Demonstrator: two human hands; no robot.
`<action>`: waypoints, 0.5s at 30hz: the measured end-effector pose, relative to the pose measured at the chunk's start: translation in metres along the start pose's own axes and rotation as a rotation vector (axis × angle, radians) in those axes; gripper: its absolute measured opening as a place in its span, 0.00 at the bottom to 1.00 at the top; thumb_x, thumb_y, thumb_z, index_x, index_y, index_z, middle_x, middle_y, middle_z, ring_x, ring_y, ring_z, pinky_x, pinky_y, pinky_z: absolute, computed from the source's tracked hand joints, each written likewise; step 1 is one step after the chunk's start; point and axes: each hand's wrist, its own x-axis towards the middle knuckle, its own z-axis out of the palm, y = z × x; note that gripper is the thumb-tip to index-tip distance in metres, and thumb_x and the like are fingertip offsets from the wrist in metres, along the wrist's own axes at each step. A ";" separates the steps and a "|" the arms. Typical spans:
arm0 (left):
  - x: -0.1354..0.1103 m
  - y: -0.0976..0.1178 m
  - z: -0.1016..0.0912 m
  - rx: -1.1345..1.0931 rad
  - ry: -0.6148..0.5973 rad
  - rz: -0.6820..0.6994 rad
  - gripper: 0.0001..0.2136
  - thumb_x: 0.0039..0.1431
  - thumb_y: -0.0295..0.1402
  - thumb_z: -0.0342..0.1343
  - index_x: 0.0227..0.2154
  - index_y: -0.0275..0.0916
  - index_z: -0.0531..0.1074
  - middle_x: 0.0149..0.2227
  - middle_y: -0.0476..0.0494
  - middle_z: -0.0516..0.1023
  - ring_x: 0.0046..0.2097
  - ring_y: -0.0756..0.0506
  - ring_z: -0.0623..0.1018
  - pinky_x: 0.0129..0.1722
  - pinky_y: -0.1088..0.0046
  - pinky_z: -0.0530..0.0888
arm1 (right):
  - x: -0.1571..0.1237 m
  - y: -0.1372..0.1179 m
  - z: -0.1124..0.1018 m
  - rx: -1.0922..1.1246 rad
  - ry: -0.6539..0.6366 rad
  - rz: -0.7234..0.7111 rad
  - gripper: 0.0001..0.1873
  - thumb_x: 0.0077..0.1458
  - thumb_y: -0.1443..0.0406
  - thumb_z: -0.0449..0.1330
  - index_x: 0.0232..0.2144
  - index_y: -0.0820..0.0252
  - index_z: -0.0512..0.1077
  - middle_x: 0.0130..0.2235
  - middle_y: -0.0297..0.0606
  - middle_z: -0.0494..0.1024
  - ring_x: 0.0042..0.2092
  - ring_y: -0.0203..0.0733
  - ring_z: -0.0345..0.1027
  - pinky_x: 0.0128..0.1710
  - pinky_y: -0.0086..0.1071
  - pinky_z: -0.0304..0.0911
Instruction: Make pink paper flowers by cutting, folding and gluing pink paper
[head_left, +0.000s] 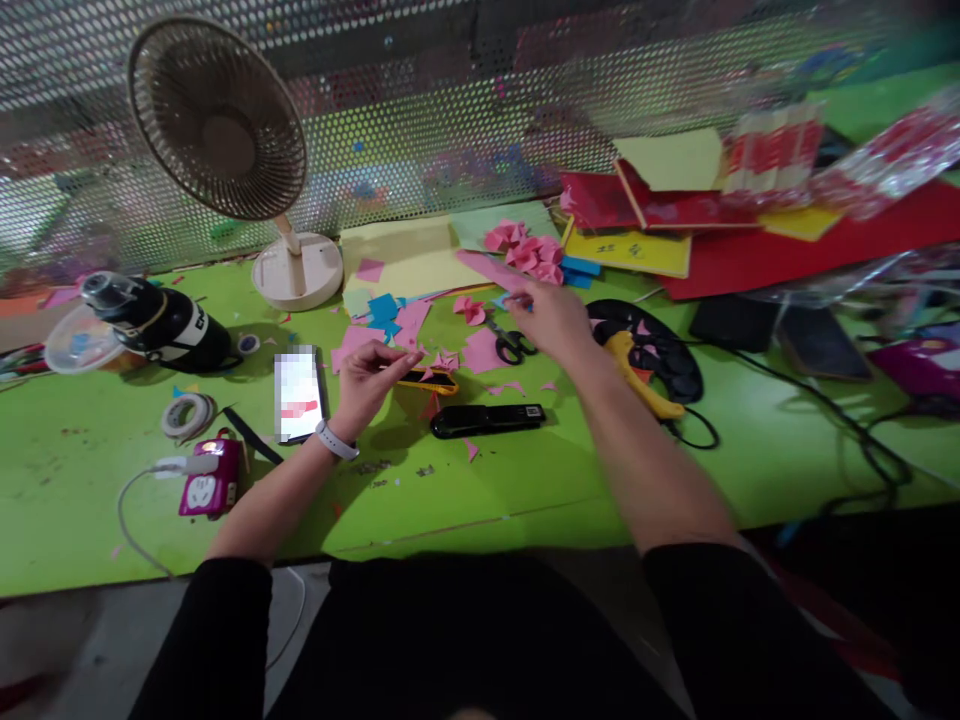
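My left hand (369, 384) is closed in a pinch above a yellow utility knife (444, 384) and pink paper scraps. Whatever is between its fingertips is too small to make out. My right hand (553, 318) reaches farther out with its fingers drawn together, beside black scissors (514, 346). A long pink paper piece (491, 270) meets its fingers, but I cannot tell whether they grip it. Behind that hand lie several folded pink paper flowers (534, 258), and a single pink paper flower (470, 311) sits between my hands. Nearer me is a black stapler (487, 420).
At left stand a fan (292, 275), black bottle (169, 325), phone (298, 395), tape roll (187, 415) and purple power adapter (210, 480). A yellow-handled tool (637, 380), cables and red paper (810, 250) lie at right. Perforated metal (420, 130) rises behind.
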 end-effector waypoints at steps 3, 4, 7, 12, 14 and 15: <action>-0.001 0.005 0.001 0.121 0.012 0.085 0.11 0.45 0.38 0.73 0.23 0.38 0.78 0.25 0.48 0.79 0.28 0.52 0.77 0.29 0.76 0.73 | -0.023 -0.024 -0.016 0.307 -0.122 -0.317 0.12 0.60 0.59 0.58 0.41 0.57 0.78 0.40 0.42 0.81 0.37 0.45 0.74 0.39 0.38 0.69; -0.001 0.007 0.002 0.157 0.009 0.108 0.11 0.45 0.38 0.73 0.23 0.38 0.78 0.24 0.48 0.78 0.27 0.53 0.75 0.28 0.76 0.72 | -0.032 -0.032 -0.020 0.384 -0.154 -0.431 0.12 0.61 0.58 0.58 0.41 0.56 0.78 0.40 0.42 0.81 0.35 0.44 0.73 0.36 0.37 0.68; -0.002 0.012 0.002 0.229 -0.032 0.173 0.09 0.46 0.37 0.73 0.23 0.39 0.79 0.24 0.48 0.78 0.27 0.53 0.74 0.28 0.76 0.70 | -0.052 -0.051 -0.028 0.439 -0.143 -0.649 0.12 0.62 0.58 0.57 0.42 0.55 0.78 0.38 0.41 0.81 0.35 0.43 0.72 0.35 0.36 0.66; -0.003 0.013 0.001 0.237 -0.132 0.229 0.08 0.48 0.37 0.72 0.25 0.40 0.79 0.25 0.47 0.78 0.27 0.52 0.75 0.28 0.75 0.70 | -0.064 -0.061 -0.025 0.404 -0.177 -0.739 0.13 0.63 0.62 0.56 0.45 0.58 0.77 0.40 0.42 0.81 0.37 0.43 0.73 0.37 0.36 0.66; -0.003 0.013 0.001 0.250 -0.161 0.249 0.08 0.49 0.37 0.71 0.26 0.40 0.80 0.26 0.47 0.79 0.28 0.51 0.75 0.29 0.75 0.71 | -0.065 -0.062 -0.024 0.409 -0.172 -0.760 0.13 0.63 0.63 0.55 0.45 0.58 0.77 0.40 0.42 0.81 0.38 0.43 0.73 0.38 0.36 0.66; -0.003 0.013 0.001 0.262 -0.171 0.257 0.07 0.49 0.37 0.71 0.26 0.40 0.80 0.26 0.46 0.79 0.28 0.51 0.75 0.29 0.74 0.71 | -0.066 -0.062 -0.024 0.407 -0.154 -0.761 0.13 0.63 0.64 0.55 0.45 0.57 0.77 0.40 0.42 0.82 0.39 0.43 0.73 0.38 0.36 0.66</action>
